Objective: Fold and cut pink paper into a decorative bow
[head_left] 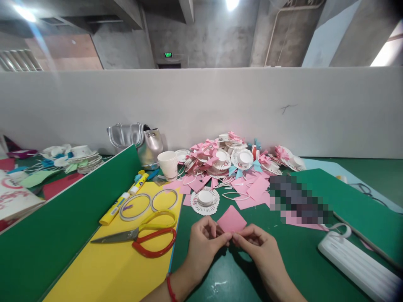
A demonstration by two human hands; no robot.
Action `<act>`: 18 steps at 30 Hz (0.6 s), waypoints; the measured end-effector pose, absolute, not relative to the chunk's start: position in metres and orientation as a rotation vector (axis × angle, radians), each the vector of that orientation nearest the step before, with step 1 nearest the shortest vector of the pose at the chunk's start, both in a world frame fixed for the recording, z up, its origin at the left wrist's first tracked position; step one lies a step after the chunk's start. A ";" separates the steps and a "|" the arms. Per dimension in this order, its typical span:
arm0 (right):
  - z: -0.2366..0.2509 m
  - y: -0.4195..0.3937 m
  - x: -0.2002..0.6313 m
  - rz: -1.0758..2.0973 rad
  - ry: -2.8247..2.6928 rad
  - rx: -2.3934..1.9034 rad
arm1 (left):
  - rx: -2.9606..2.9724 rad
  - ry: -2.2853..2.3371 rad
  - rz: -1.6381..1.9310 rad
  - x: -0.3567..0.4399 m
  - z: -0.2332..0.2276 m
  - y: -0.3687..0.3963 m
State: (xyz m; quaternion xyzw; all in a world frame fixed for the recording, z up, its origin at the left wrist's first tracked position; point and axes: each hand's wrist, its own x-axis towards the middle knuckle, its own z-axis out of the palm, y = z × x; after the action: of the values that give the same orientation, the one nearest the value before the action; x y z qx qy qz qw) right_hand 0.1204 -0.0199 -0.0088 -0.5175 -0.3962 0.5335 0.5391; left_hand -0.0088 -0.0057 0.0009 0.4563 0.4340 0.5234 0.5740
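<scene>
Fingers (224, 239): left hand (203, 239) and right hand (260, 245) each pinch thumb against forefinger, gripping the near edge of the pink paper (232, 218); the thumbs nearly meet.
Crease risk: a skewed or crumpled edge seems likeliest, from uneven pull or a slipping thumb.
Pink paper: between the hands, over the green table (299, 247); small, plain, diamond-like, one corner pointing away. Thumbs cover its near edge, so any fold there cannot be told.
Fringed white disc (205, 197): just beyond the left hand; a forward push might nudge it.
Loose pink sheets (258, 188): beyond the paper, similar in colour, so a mix-up is conceivable if it were put down among them.
Scissors (137, 235): left of the left hand, on yellow card (103, 272).
</scene>
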 end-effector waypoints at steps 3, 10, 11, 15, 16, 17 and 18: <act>-0.010 -0.021 0.119 1.269 -0.885 -1.153 | 1.033 0.958 1.202 -0.009 -0.002 -0.005; -0.007 -0.019 0.118 1.318 -0.888 -1.020 | 0.955 0.829 1.136 -0.006 -0.009 -0.002; -0.008 -0.018 0.118 1.336 -0.900 -1.017 | 0.960 0.827 1.137 -0.006 -0.010 -0.002; -0.014 -0.015 0.121 1.394 -0.940 -1.017 | 0.998 0.779 1.144 -0.007 -0.013 -0.004; -0.014 -0.015 0.122 1.388 -0.948 -1.033 | 1.006 0.769 1.140 -0.007 -0.013 -0.005; -0.014 -0.015 0.123 1.376 -0.956 -1.056 | 1.013 0.766 1.131 -0.007 -0.013 -0.006; -0.013 -0.015 0.123 1.363 -0.964 -1.083 | 1.022 0.771 1.121 -0.006 -0.013 -0.007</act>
State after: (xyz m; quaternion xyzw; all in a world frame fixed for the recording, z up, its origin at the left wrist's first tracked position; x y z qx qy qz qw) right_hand 0.1229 -0.0153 -0.0130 -0.4563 -0.4065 0.5745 0.5446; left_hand -0.0064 -0.0070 -0.0126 0.4515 0.3408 0.4952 0.6594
